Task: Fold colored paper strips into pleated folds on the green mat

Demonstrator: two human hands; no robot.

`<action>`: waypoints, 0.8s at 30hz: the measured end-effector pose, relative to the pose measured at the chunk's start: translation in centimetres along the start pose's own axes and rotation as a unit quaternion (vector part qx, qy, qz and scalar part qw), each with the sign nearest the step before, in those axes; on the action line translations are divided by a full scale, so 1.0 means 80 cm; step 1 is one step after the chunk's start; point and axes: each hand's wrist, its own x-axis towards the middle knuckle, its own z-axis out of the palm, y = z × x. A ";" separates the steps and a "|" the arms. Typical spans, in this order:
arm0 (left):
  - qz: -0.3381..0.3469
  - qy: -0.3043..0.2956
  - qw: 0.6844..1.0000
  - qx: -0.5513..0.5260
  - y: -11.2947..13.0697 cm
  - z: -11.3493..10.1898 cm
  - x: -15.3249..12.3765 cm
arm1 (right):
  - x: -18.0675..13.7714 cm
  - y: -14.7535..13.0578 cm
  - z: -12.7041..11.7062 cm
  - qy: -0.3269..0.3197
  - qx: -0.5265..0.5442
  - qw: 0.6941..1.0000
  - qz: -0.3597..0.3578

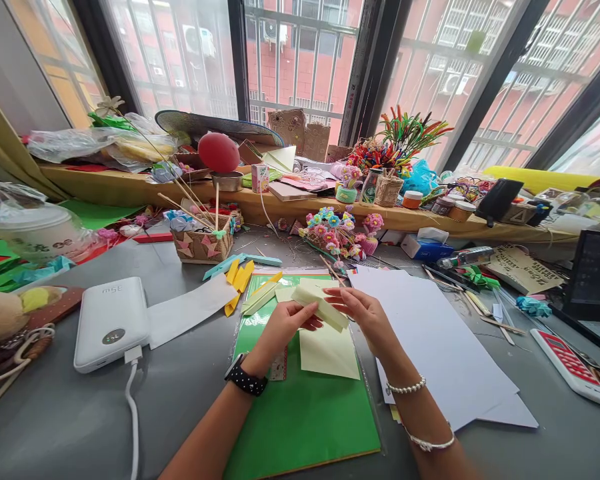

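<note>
Our forearms reach in from the bottom edge, with a black dotted watch [245, 379] on the left wrist and bead bracelets [405, 387] on the right. Our left hand [285, 327] and right hand [365, 317] each pinch one end of a pale yellow folded paper [323, 305], fingers closed on it, just above the green sheet [300, 413]. We see a long, narrow piece, creased into layers and tilted down to the right. Under it lies a flat yellow sheet [327, 350], and white sheets [430, 333] lie just beside on the right.
</note>
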 end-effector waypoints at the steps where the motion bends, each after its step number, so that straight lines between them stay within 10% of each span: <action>1: -0.005 -0.034 0.999 0.021 -0.001 0.001 -0.001 | 0.000 0.002 0.001 0.001 -0.012 1.000 0.005; 6: -0.006 -0.154 0.985 0.074 -0.004 0.001 -0.006 | 0.000 0.009 0.005 -0.037 -0.085 0.995 0.028; 24: 0.042 -0.062 0.993 0.091 -0.005 0.002 -0.002 | 0.001 0.020 0.014 0.040 -0.058 0.997 0.032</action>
